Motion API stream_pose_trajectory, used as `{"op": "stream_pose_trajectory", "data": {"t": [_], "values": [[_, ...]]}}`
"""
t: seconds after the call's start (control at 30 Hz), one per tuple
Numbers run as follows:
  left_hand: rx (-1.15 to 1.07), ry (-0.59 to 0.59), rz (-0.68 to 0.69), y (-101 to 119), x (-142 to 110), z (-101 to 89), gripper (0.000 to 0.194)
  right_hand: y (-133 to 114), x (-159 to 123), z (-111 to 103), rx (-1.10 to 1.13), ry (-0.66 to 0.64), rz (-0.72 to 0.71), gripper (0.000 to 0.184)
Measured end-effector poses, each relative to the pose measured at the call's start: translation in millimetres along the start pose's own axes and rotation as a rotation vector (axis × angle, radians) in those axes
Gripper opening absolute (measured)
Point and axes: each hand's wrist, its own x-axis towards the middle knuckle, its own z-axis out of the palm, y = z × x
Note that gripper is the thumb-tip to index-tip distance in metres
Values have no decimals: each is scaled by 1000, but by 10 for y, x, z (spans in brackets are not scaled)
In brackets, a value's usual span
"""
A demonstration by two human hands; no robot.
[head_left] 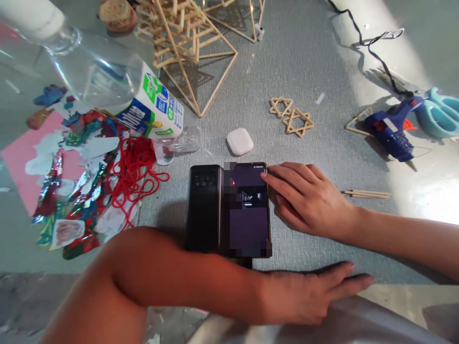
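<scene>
My right hand (pixel 308 198) lies on the table with its fingers stretched out. Its index fingertip touches the top right edge of a smartphone (pixel 249 227), whose screen is lit and partly blurred out. Along the table's front edge my left forearm reaches across, and my left hand (pixel 301 294) rests there palm down, fingers extended, holding nothing. Close beside the lit phone is a second dark phone (pixel 203 210), back side up, its lower end by my left forearm. A white rounded case (pixel 240 141) sits just beyond both phones.
At left are a plastic bottle (pixel 103 79), red yarn (pixel 134 167) and scraps on pink paper (pixel 21 162). Stick frames (pixel 186 43) stand at the back, with small stick stars (pixel 298 122) nearer. A glue gun (pixel 390 126), scissors (pixel 439 114) and loose sticks (pixel 369 194) lie right.
</scene>
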Motion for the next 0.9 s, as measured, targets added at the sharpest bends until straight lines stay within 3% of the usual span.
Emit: {"op": "stream_pose_trajectory", "data": {"t": [0.63,0.9], "values": [[-7,-6,51,-29,20,-25,60,2,0,7,7,1,3,54],[6,1,2,5,7,-19,58,-1,-1,4,11,-4,8,55]]}}
